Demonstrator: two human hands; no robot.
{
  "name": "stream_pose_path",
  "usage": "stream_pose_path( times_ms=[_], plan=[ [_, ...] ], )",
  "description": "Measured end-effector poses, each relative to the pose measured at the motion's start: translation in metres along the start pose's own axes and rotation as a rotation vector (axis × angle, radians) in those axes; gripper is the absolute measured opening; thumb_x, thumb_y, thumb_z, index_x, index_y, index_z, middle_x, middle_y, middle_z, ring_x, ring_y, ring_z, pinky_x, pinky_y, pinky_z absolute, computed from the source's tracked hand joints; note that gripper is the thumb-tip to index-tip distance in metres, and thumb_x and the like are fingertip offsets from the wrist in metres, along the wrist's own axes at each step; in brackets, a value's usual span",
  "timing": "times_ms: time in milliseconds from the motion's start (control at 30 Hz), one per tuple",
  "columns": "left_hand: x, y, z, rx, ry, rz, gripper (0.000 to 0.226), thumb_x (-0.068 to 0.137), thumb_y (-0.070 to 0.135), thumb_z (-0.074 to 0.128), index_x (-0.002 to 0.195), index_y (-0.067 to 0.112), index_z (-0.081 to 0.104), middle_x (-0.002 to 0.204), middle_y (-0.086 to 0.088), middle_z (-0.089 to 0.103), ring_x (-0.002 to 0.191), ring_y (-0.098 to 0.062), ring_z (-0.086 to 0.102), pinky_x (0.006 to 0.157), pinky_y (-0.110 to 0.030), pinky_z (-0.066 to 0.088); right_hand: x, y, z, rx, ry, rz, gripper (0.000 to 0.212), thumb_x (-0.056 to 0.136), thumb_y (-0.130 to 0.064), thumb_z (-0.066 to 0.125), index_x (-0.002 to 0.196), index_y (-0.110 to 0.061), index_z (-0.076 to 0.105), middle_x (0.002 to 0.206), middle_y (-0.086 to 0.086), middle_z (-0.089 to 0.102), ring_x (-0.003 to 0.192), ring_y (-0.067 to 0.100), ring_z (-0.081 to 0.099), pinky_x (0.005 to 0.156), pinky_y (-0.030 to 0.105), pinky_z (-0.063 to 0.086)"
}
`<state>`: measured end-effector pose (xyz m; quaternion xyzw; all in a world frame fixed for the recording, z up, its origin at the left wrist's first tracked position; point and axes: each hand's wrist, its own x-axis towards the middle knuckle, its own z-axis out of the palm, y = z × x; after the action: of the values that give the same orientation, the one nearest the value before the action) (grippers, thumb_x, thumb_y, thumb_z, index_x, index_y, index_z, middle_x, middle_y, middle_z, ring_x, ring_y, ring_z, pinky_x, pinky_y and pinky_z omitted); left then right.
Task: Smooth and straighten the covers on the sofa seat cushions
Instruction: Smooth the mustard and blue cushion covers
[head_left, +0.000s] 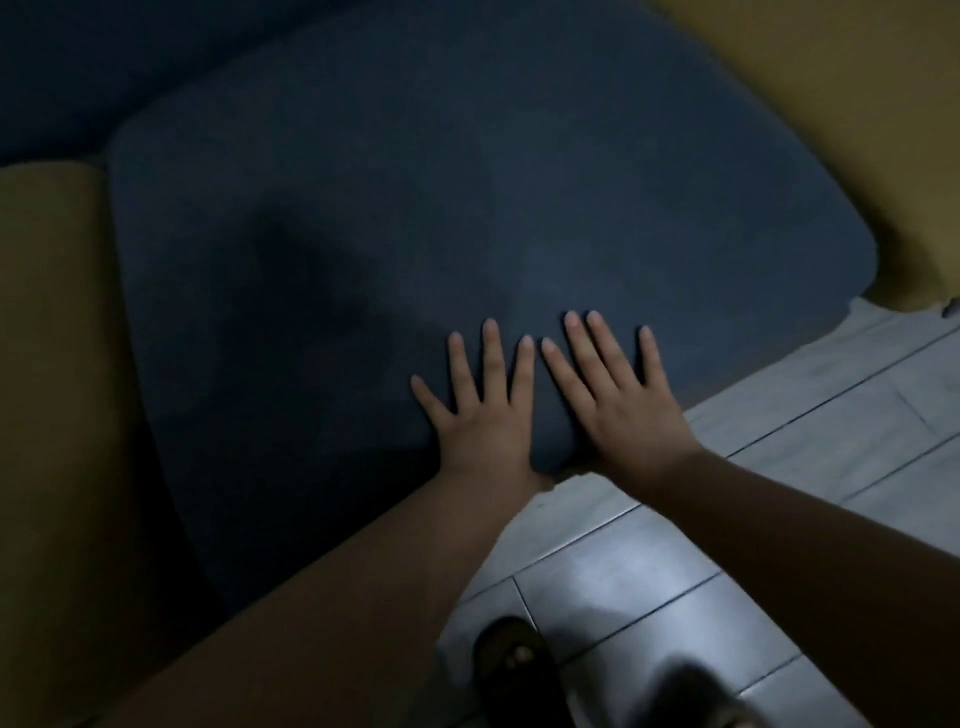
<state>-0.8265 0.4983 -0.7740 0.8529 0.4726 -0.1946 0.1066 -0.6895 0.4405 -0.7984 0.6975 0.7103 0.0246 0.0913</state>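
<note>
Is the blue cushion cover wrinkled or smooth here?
Smooth: the blue cushion cover shows no creases, though dim light could hide faint ones.

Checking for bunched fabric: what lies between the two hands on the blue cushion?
Head view: only bare blue cushion cover between left hand and right hand.

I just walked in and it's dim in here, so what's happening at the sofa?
A person is bent over the sofa, pressing both palms flat on the dark blue seat cushion near its front edge. The left hand and right hand lie side by side with their fingers spread and straight. As far as the dim light shows, the cover looks mostly smooth. A mustard sofa section sits beside the cushion, and a sandalled foot stands on the tiled floor.
</note>
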Motion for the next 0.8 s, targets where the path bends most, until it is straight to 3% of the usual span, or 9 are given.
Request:
stream_pose_path(
  times_ms=[67, 133, 200, 267, 300, 433, 567, 667, 800],
  plan=[
    [0.005, 0.006, 0.008, 0.05, 0.023, -0.037, 0.137, 0.067, 0.064, 0.073, 0.142, 0.023, -0.034, 0.149, -0.012, -0.04, 0.138, -0.045, -0.03, 0.102, -0.076, -0.002, -0.001, 0.001, 0.007, -0.037, -0.035, -0.021, 0.119, 0.08, -0.047, 0.07, 0.149, -0.01, -0.02, 0.158, 0.021, -0.013, 0.146, 0.038, -0.009, 0.113, 0.064, 0.004],
    [0.007, 0.008, 0.014, 0.098, 0.05, -0.038, 0.129, 0.074, 0.058, 0.071, 0.146, 0.02, -0.029, 0.152, -0.015, -0.033, 0.14, -0.047, -0.023, 0.102, -0.077, 0.002, 0.003, 0.0, 0.01, -0.064, -0.08, -0.04, 0.104, 0.089, -0.036, 0.062, 0.149, -0.008, -0.018, 0.158, 0.023, -0.011, 0.146, 0.039, -0.006, 0.113, 0.063, 0.006],
    [0.012, 0.008, 0.016, 0.155, 0.067, -0.018, 0.114, 0.083, 0.052, 0.065, 0.148, 0.019, -0.022, 0.155, -0.017, -0.026, 0.141, -0.049, -0.016, 0.103, -0.077, 0.006, 0.011, -0.001, 0.017, -0.091, -0.014, -0.056, 0.085, 0.084, -0.027, 0.065, 0.151, -0.003, 0.017, 0.153, 0.029, 0.021, 0.141, 0.044, 0.024, 0.111, 0.06, 0.025],
    [0.016, 0.006, 0.013, 0.153, 0.057, 0.0, 0.103, 0.089, 0.048, 0.06, 0.15, 0.021, -0.017, 0.157, -0.015, -0.023, 0.142, -0.048, -0.013, 0.105, -0.076, 0.007, 0.019, -0.001, 0.021, -0.075, 0.051, -0.085, 0.068, 0.075, -0.024, 0.071, 0.136, -0.002, 0.049, 0.136, 0.031, 0.049, 0.124, 0.046, 0.05, 0.101, 0.052, 0.043],
    [0.016, 0.006, 0.011, 0.134, 0.057, 0.001, 0.101, 0.089, 0.046, 0.06, 0.15, 0.021, -0.016, 0.157, -0.014, -0.023, 0.142, -0.047, -0.014, 0.107, -0.074, 0.007, 0.019, 0.0, 0.021, -0.065, 0.07, -0.089, 0.071, 0.073, -0.025, 0.075, 0.135, -0.002, 0.051, 0.135, 0.031, 0.05, 0.123, 0.045, 0.051, 0.101, 0.05, 0.043],
    [-0.011, 0.008, 0.014, 0.079, 0.156, -0.006, 0.109, 0.085, 0.049, 0.063, 0.15, 0.022, -0.019, 0.158, -0.008, -0.025, 0.144, -0.04, -0.018, 0.112, -0.065, 0.001, -0.002, 0.013, 0.017, 0.021, 0.149, -0.129, 0.106, 0.069, -0.029, 0.082, 0.152, -0.007, 0.018, 0.155, 0.025, 0.02, 0.144, 0.039, 0.021, 0.117, 0.048, 0.016],
    [-0.02, 0.025, 0.018, 0.101, 0.233, -0.021, 0.116, 0.076, 0.058, 0.067, 0.152, 0.018, -0.012, 0.16, -0.011, -0.014, 0.146, -0.039, -0.009, 0.112, -0.064, 0.007, -0.017, 0.061, 0.023, 0.073, 0.203, -0.247, 0.101, 0.071, -0.025, 0.08, 0.153, -0.014, 0.021, 0.158, 0.015, 0.02, 0.145, 0.032, 0.02, 0.115, 0.056, 0.02],
    [0.004, 0.062, 0.006, 0.029, 0.279, 0.04, 0.118, 0.069, 0.059, 0.071, 0.154, 0.019, 0.0, 0.161, -0.011, -0.005, 0.146, -0.039, -0.001, 0.11, -0.065, 0.009, -0.018, 0.113, 0.027, 0.047, 0.195, -0.187, 0.107, 0.066, -0.029, 0.084, 0.152, -0.019, 0.021, 0.158, 0.013, 0.021, 0.145, 0.033, 0.022, 0.112, 0.059, 0.021],
    [0.056, 0.138, -0.014, 0.078, 0.212, 0.113, 0.119, 0.076, 0.059, 0.068, 0.151, 0.021, -0.017, 0.158, -0.009, -0.022, 0.144, -0.043, -0.016, 0.108, -0.07, 0.001, -0.003, 0.178, 0.035, 0.048, 0.039, -0.033, 0.124, 0.057, -0.043, 0.087, 0.153, -0.026, 0.01, 0.16, 0.015, 0.013, 0.145, 0.041, 0.012, 0.109, 0.068, 0.014]
  ],
)
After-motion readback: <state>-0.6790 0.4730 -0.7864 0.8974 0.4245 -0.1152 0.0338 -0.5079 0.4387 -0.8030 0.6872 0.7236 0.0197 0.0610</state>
